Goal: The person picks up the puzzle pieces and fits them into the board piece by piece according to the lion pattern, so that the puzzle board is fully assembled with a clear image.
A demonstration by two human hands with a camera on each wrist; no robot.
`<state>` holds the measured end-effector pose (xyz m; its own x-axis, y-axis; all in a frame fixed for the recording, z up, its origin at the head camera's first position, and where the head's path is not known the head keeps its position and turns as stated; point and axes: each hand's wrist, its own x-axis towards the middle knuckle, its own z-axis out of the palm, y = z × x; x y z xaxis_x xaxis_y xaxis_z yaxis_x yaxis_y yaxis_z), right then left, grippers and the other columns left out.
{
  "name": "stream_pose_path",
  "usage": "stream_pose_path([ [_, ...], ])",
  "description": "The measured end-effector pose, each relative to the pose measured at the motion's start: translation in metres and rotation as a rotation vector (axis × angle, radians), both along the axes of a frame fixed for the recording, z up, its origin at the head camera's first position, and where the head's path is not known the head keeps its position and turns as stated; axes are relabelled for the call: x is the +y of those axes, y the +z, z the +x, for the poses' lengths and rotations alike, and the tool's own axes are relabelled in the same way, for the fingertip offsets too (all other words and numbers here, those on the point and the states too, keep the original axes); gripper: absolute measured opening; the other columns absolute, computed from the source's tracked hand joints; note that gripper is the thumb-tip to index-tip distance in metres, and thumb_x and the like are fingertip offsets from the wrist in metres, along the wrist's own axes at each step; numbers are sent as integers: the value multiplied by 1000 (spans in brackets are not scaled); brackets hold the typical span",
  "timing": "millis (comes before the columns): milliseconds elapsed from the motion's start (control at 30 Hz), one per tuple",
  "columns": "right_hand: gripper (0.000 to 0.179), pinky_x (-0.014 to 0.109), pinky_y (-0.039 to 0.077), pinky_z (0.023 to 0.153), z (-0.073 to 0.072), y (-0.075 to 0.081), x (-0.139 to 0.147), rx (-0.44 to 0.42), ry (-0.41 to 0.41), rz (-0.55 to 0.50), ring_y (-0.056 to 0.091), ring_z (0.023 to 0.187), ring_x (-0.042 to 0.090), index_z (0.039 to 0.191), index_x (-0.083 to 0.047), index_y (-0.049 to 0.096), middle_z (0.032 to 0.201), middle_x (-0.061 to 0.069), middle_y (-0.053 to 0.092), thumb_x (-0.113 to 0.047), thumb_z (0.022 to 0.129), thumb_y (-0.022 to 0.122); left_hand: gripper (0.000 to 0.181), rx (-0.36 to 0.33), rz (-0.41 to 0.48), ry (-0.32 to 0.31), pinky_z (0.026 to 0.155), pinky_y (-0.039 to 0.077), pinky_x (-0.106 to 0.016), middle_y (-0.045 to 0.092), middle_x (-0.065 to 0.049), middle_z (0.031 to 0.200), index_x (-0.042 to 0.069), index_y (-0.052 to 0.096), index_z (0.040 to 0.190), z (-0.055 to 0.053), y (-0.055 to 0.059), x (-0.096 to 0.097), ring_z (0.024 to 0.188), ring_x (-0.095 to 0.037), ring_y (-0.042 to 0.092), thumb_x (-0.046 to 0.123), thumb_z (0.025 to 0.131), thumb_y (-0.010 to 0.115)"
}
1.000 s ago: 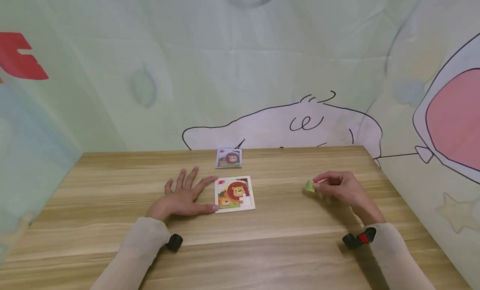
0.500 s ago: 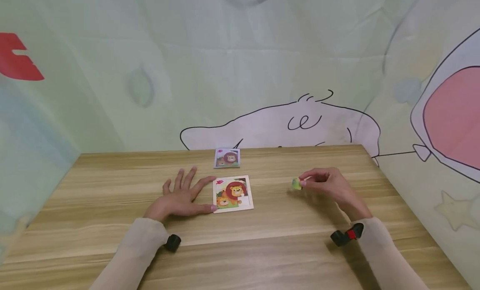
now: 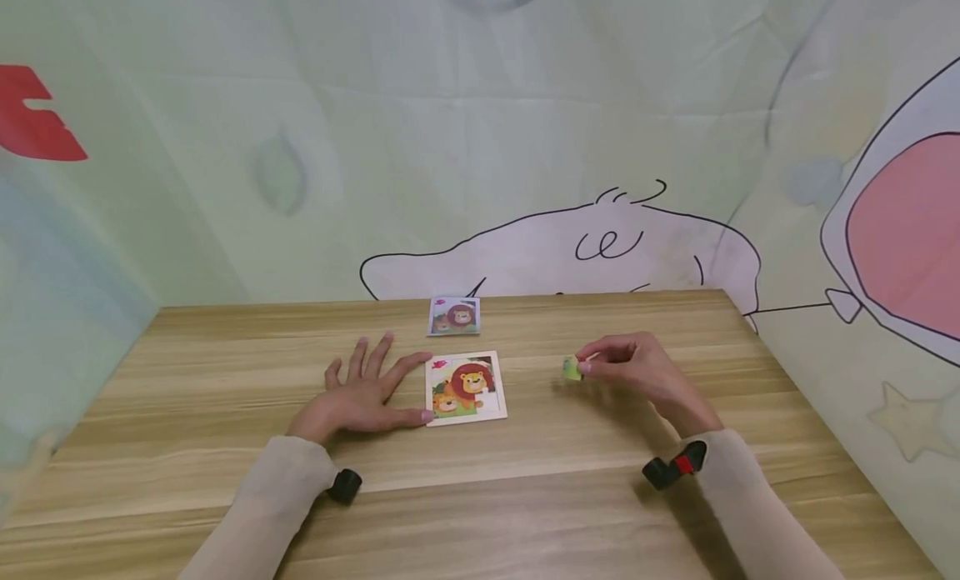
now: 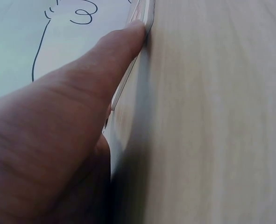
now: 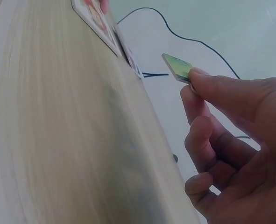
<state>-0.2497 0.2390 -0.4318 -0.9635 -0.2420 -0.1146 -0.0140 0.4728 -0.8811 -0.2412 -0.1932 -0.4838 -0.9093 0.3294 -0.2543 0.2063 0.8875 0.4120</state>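
A framed lion jigsaw puzzle (image 3: 468,380) lies on the table, with a white gap at its lower right. My left hand (image 3: 360,397) lies spread beside it, thumb and index finger touching the left edge of the frame. In the left wrist view the thumb (image 4: 114,51) meets the frame's rim. My right hand (image 3: 637,372) pinches a green puzzle piece (image 3: 572,367) between thumb and index finger, to the right of the puzzle. The right wrist view shows this puzzle piece (image 5: 176,66) held above the table, the other fingers loosely curled.
Behind the puzzle, near the far table edge, lies a small card (image 3: 453,316) with the same lion picture. A printed cloth backdrop (image 3: 480,147) stands behind the wooden table (image 3: 480,513). Both wrists wear black cameras.
My right hand has moved left toward the puzzle, carrying the green puzzle piece. My left hand stays at the frame's left edge.
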Motion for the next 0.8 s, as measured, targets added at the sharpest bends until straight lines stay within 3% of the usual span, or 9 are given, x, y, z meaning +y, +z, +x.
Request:
stream_pose_path([
  [400, 31, 23, 48, 68, -6, -6, -20, -2, 60, -48, 64, 80, 10, 115, -4, 81, 87, -4, 79, -22, 91, 88, 103, 3, 6, -3, 120, -10, -85, -12, -19, 182, 48, 20, 169, 2, 0, -1, 163, -57, -18, 90, 84, 61],
  [800, 23, 23, 46, 67, -7, -8, -37, -15, 92, -24, 62, 79, 14, 112, -8, 83, 86, -5, 77, -20, 92, 86, 103, 7, 4, -6, 120, -10, -85, -12, -19, 182, 48, 20, 169, 1, 0, 0, 163, -57, -18, 90, 84, 60],
])
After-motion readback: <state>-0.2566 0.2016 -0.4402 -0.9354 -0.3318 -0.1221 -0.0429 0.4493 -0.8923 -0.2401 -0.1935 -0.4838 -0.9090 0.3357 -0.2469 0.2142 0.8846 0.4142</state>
